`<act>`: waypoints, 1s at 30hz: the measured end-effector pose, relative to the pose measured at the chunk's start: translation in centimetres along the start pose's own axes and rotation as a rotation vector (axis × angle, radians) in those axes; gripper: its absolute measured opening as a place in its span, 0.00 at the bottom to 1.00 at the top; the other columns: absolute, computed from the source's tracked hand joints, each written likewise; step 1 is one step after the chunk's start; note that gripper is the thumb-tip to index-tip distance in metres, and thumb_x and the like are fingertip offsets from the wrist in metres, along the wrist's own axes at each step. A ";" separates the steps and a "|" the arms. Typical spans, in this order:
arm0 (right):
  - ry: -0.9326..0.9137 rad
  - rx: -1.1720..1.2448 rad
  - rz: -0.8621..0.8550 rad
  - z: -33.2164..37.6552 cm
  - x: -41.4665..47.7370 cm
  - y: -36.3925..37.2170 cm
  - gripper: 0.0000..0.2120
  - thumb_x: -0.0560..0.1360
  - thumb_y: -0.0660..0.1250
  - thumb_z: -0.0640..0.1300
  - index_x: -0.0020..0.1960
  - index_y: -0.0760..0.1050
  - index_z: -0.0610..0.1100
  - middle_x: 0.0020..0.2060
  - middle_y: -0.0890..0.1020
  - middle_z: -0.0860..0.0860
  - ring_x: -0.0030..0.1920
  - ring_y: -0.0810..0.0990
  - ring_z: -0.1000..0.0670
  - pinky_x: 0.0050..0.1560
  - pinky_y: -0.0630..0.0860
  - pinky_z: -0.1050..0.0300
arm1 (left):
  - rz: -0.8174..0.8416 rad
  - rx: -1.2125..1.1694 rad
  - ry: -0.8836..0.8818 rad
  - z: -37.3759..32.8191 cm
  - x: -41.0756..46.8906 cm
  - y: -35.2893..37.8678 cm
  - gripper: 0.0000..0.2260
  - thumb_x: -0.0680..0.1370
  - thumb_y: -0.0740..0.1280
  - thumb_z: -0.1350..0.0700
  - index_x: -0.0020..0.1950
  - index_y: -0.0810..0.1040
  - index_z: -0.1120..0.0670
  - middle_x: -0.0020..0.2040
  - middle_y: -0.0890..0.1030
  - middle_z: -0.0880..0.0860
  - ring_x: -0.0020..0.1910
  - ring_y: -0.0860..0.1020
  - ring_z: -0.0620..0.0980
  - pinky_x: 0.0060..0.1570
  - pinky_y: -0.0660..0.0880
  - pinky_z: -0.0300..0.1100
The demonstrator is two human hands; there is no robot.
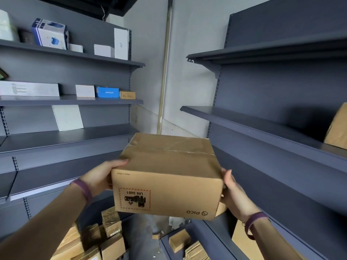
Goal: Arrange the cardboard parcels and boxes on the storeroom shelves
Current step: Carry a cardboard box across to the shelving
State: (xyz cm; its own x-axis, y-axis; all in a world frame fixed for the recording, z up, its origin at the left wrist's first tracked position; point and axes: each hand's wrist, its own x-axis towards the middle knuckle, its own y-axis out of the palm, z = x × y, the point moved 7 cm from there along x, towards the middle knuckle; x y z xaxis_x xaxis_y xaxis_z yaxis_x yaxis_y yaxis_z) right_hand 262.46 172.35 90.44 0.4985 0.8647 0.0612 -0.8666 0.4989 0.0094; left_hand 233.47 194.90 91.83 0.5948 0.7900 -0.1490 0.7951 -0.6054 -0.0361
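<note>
Grey steel shelving (262, 126) lines both walls. One brown parcel (337, 128) sits on the right unit at 3 o'clock, and small white and blue cartons (107, 91) sit on the left unit at 10 o'clock. The cardboard box (167, 175) is held in mid-air at the centre, between the two units. It is taped shut, so its contents are hidden. Its walls look stiff and square, and it is probably moderately heavy. The tape on top looks slick, so the plain side walls and bottom edges offer the surest hold. More taped parcels (110, 228) are heaped at 7 o'clock. The left hand (101, 177) clasps the box's left wall with the thumb over the top edge. The right hand (234, 194) cups the lower right corner. An inverted battery label (134, 198) suggests gentle handling.
</note>
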 end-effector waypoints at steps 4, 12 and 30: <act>0.064 0.031 -0.085 -0.4 0.7 -0.6 0.46 0.59 0.64 0.81 0.68 0.74 0.52 0.55 0.85 0.50 0.58 0.83 0.47 0.59 0.77 0.46 | 0.133 0.060 0.041 0.9 0.2 0.0 0.57 0.49 0.84 0.39 0.74 0.69 0.54 0.60 0.84 0.56 0.57 0.82 0.57 0.55 0.78 0.51; 0.038 -0.002 -0.269 0.1 1.0 -0.7 0.25 0.71 0.73 0.56 0.59 0.68 0.44 0.58 0.79 0.43 0.56 0.80 0.44 0.56 0.77 0.48 | 0.315 0.102 0.109 0.6 -0.5 1.0 0.52 0.60 0.79 0.58 0.78 0.58 0.38 0.70 0.73 0.52 0.67 0.72 0.55 0.58 0.74 0.48; -0.138 -0.236 -0.291 -1.1 -0.1 -0.6 0.28 0.68 0.73 0.23 0.51 0.64 0.50 0.50 0.75 0.51 0.52 0.75 0.53 0.50 0.73 0.56 | 0.039 0.140 -0.066 -0.7 -2.3 1.1 0.58 0.56 0.53 0.14 0.75 0.66 0.51 0.69 0.76 0.56 0.67 0.74 0.56 0.59 0.73 0.63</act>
State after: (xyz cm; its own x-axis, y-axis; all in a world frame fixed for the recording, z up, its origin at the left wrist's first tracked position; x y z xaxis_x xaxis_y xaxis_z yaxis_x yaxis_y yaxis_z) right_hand 262.99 171.99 89.37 0.7011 0.6772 0.2233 -0.6524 0.7356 -0.1824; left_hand 233.08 192.47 92.81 0.6120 0.7602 -0.2179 0.7445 -0.6468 -0.1653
